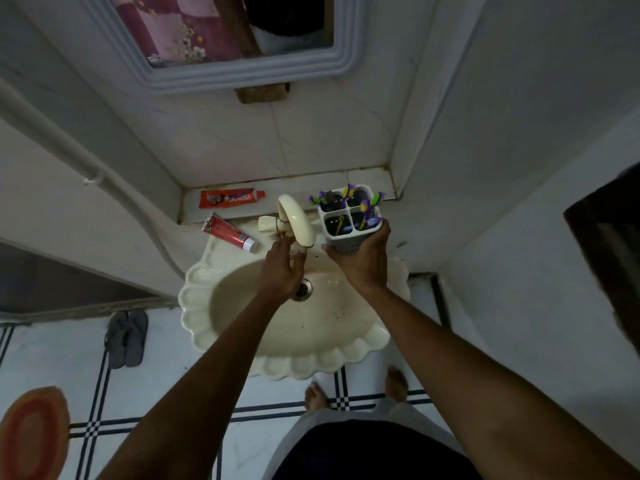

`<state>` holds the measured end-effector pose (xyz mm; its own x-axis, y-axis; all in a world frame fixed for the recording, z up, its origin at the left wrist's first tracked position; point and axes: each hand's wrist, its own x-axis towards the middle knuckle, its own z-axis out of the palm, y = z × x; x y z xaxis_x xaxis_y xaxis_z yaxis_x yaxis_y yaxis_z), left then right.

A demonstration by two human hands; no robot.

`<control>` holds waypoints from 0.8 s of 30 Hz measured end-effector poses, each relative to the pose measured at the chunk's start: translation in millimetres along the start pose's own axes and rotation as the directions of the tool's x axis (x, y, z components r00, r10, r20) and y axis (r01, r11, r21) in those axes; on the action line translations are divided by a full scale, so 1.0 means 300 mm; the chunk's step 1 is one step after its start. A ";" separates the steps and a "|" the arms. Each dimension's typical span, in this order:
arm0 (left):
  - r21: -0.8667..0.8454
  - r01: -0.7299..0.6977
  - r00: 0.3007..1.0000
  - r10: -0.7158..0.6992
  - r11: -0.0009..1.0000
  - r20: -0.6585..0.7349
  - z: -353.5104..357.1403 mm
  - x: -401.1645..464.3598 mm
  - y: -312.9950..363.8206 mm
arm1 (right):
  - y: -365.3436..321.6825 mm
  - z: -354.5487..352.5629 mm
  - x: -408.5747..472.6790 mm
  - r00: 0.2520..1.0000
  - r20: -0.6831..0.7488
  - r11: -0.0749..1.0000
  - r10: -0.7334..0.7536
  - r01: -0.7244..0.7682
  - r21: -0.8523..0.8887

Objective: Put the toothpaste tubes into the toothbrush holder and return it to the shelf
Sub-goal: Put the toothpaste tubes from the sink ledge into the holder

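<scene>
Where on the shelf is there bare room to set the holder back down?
The shelf is bare between the orange toothpaste tube and the right wall, behind the tap. Its left end is crowded by that tube. The right hand holds the toothbrush holder near the free patch.

"closeup" on orange toothpaste tube (230,198)
</scene>
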<state>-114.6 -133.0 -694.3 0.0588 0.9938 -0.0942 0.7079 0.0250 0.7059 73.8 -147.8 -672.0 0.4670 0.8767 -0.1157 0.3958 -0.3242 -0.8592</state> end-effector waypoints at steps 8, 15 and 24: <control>-0.009 0.026 1.000 -0.026 1.000 -0.012 0.057 0.022 -0.007 | -0.017 -0.024 -0.010 0.998 0.032 0.998 -0.060 0.059 0.038; 0.103 0.015 0.961 0.014 0.995 -0.276 -0.086 0.010 -0.097 | -0.016 -0.040 0.003 0.995 0.080 0.997 -0.066 0.063 0.040; 0.757 -0.169 0.985 0.091 0.632 0.144 -0.275 0.159 -0.245 | -0.019 -0.052 -0.001 0.995 0.093 0.998 -0.048 0.044 0.043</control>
<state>-221.8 -78.4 -692.7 0.2238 0.9659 -0.1301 0.9697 -0.2340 -0.0695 83.6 -151.7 -659.2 0.3719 0.9205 -0.1201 0.3818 -0.2696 -0.8840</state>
